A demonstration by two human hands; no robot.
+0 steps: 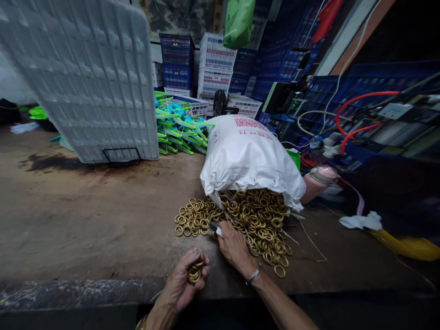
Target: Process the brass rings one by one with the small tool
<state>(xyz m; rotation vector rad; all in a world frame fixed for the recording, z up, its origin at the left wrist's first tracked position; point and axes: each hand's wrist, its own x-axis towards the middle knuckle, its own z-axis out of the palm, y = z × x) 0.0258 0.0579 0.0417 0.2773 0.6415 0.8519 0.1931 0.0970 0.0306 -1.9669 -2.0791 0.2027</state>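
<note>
Several brass-coloured rings (195, 272) lie stacked in the curl of my left hand (183, 279), which is closed around them just above the table's front edge. My right hand (237, 247), with a silver bracelet on its wrist, reaches palm down to the left side of a ring heap (263, 220). A dark piece with a white part (216, 228) shows at its fingertips; I cannot tell what it is. Those fingers are bent together, their undersides hidden. The heap spills from the mouth of a white woven sack (247, 151) lying on its side. More loose rings (194, 217) spread to the left.
A pale ribbed plastic panel (103, 82) stands upright at left on the brown table (85, 220). Behind are green and turquoise plastic pieces (178, 123) and stacked crates (216, 64). At right are a pink bottle (318, 183), red hoses (357, 98) and loose string (314, 243).
</note>
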